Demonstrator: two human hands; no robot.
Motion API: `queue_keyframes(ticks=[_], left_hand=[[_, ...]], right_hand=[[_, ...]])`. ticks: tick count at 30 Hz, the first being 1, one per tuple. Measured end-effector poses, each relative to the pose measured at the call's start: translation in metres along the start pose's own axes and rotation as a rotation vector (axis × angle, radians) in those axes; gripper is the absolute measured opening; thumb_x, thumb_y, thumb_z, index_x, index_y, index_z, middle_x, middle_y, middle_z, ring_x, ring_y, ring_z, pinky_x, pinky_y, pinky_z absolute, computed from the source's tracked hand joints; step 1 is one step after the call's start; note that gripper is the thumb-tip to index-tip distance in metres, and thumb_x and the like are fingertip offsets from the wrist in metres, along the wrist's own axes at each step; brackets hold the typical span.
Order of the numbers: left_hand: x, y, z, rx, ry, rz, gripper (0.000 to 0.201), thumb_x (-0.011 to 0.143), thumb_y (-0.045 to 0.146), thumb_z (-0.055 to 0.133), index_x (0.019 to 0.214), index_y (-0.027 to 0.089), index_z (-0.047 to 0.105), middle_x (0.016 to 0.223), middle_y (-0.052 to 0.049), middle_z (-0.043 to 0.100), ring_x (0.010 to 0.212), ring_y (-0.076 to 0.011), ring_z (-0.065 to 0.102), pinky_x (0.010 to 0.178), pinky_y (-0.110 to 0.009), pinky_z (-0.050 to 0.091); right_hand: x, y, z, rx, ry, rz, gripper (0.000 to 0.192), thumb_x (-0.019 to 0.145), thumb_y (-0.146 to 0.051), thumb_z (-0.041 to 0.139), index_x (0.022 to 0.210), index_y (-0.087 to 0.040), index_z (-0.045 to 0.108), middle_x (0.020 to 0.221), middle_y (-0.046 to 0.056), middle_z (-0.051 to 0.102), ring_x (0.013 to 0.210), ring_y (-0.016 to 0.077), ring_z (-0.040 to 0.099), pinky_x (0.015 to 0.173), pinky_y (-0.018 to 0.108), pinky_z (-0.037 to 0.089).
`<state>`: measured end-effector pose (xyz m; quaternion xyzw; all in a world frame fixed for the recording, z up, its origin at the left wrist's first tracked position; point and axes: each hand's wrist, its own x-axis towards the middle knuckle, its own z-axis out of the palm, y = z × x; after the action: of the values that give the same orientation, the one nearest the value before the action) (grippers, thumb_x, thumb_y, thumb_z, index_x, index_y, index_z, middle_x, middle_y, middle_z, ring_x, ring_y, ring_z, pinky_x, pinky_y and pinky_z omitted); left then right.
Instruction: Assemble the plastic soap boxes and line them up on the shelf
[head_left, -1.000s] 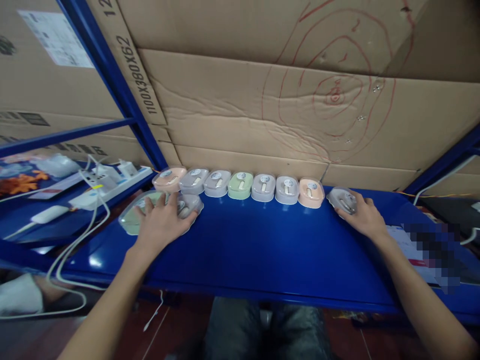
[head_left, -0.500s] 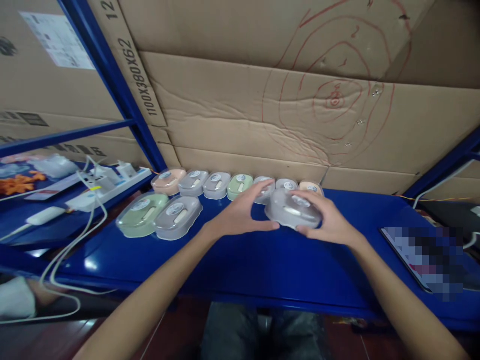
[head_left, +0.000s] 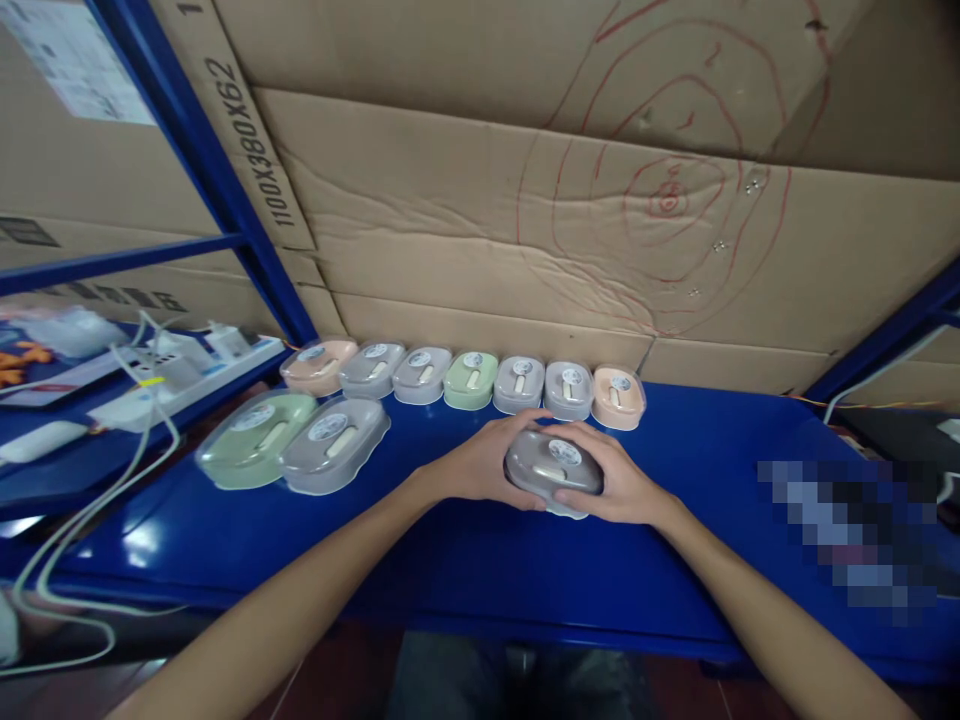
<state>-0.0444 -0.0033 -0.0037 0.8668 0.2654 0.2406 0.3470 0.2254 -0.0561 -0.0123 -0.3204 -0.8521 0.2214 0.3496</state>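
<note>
My left hand (head_left: 480, 468) and my right hand (head_left: 615, 484) together hold a grey oval case with a clear lid (head_left: 553, 470) just above the blue shelf (head_left: 450, 560), near its middle. Behind the hands, a row of several small cases (head_left: 471, 380) in peach, grey and green lines the cardboard wall. To the left lie a larger green case (head_left: 251, 450) and a larger grey case (head_left: 335, 456), side by side and touching.
Cardboard boxes (head_left: 480, 220) with red scribbled circles close off the back. A blue upright post (head_left: 210, 170) stands at left. A white power strip (head_left: 180, 375) with plugs and trailing cables lies on the neighbouring shelf. A blurred flat item (head_left: 847, 520) rests at right.
My right hand brought the grey case from the right end of the row to the middle. My left hand left the two larger cases and joined it on the case.
</note>
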Motion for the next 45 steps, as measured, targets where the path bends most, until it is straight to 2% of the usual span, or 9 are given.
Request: queue_keyframes(ticks=[4,7,13,21,26,31,34,39,45], left_hand=[[0.000,0.003,-0.011,-0.097,0.021,0.054,0.125,0.064,0.053,0.103,0.168,0.030,0.039,0.154,-0.016,0.062,0.139,-0.0410,0.062,0.118,-0.059,0.048],[-0.003,0.005,-0.032,-0.133,0.001,0.015,0.118,0.066,0.049,0.103,0.166,0.028,0.044,0.148,-0.014,0.067,0.133,-0.0373,0.066,0.114,-0.053,0.053],[-0.006,0.005,-0.065,-0.115,-0.137,-0.051,0.082,0.071,0.046,0.099,0.144,0.025,0.069,0.146,-0.010,0.070,0.133,-0.0357,0.068,0.114,-0.049,0.054],[-0.002,0.004,-0.045,0.044,-0.126,0.057,0.087,0.065,0.056,0.102,0.140,0.025,0.070,0.142,-0.010,0.069,0.135,-0.0377,0.064,0.115,-0.051,0.051],[0.000,0.008,-0.037,0.039,-0.051,0.117,0.092,0.065,0.056,0.103,0.145,0.027,0.066,0.144,-0.011,0.066,0.136,-0.0382,0.062,0.117,-0.055,0.048],[0.002,0.014,-0.019,-0.041,0.096,0.163,0.100,0.059,0.056,0.106,0.146,0.029,0.064,0.146,-0.012,0.065,0.137,-0.0392,0.063,0.119,-0.060,0.046],[0.000,0.016,-0.010,-0.153,0.165,0.154,0.104,0.059,0.054,0.107,0.149,0.030,0.061,0.151,-0.013,0.064,0.141,-0.0397,0.061,0.123,-0.060,0.043],[-0.002,0.018,-0.006,-0.227,0.112,0.073,0.123,0.059,0.050,0.108,0.164,0.031,0.046,0.163,-0.015,0.057,0.146,-0.0417,0.057,0.124,-0.061,0.042],[-0.003,0.019,-0.008,-0.242,0.108,0.062,0.107,0.065,0.047,0.105,0.157,0.031,0.054,0.159,-0.013,0.060,0.144,-0.0408,0.059,0.122,-0.058,0.044]], right_hand=[[0.002,0.004,-0.017,0.128,0.115,0.078,0.056,0.101,-0.050,0.076,0.152,-0.033,0.060,0.153,0.009,0.068,0.141,0.0337,0.067,0.119,0.054,0.054],[-0.003,0.010,-0.042,-0.003,0.159,0.176,0.053,0.101,-0.055,0.073,0.147,-0.030,0.064,0.150,0.010,0.071,0.140,0.0353,0.067,0.118,0.056,0.055],[-0.017,0.017,-0.070,-0.454,-0.155,0.265,0.067,0.088,-0.053,0.084,0.147,-0.026,0.066,0.148,0.013,0.071,0.138,0.0404,0.064,0.119,0.063,0.049],[-0.016,0.001,-0.059,-0.713,-0.214,0.316,0.074,0.080,-0.032,0.083,0.151,-0.023,0.065,0.150,0.021,0.064,0.134,0.0479,0.059,0.107,0.069,0.053],[-0.008,-0.013,-0.056,-0.474,-0.034,0.160,0.059,0.098,-0.044,0.074,0.154,-0.031,0.060,0.148,0.014,0.067,0.139,0.0401,0.062,0.116,0.064,0.052],[-0.003,-0.020,-0.024,-0.260,0.018,0.065,0.103,0.085,-0.062,0.089,0.171,-0.037,0.037,0.167,0.011,0.054,0.153,0.0395,0.053,0.123,0.062,0.049],[-0.004,-0.016,-0.007,-0.236,0.016,0.069,0.111,0.084,-0.062,0.089,0.175,-0.036,0.030,0.169,0.013,0.051,0.153,0.0413,0.053,0.123,0.064,0.050],[-0.005,-0.011,-0.002,-0.181,0.111,0.030,0.103,0.084,-0.057,0.090,0.171,-0.033,0.038,0.163,0.015,0.058,0.144,0.0412,0.062,0.120,0.062,0.053],[-0.002,-0.016,-0.002,-0.060,0.162,0.062,0.090,0.085,-0.059,0.089,0.162,-0.031,0.053,0.151,0.014,0.068,0.133,0.0387,0.070,0.113,0.060,0.057]])
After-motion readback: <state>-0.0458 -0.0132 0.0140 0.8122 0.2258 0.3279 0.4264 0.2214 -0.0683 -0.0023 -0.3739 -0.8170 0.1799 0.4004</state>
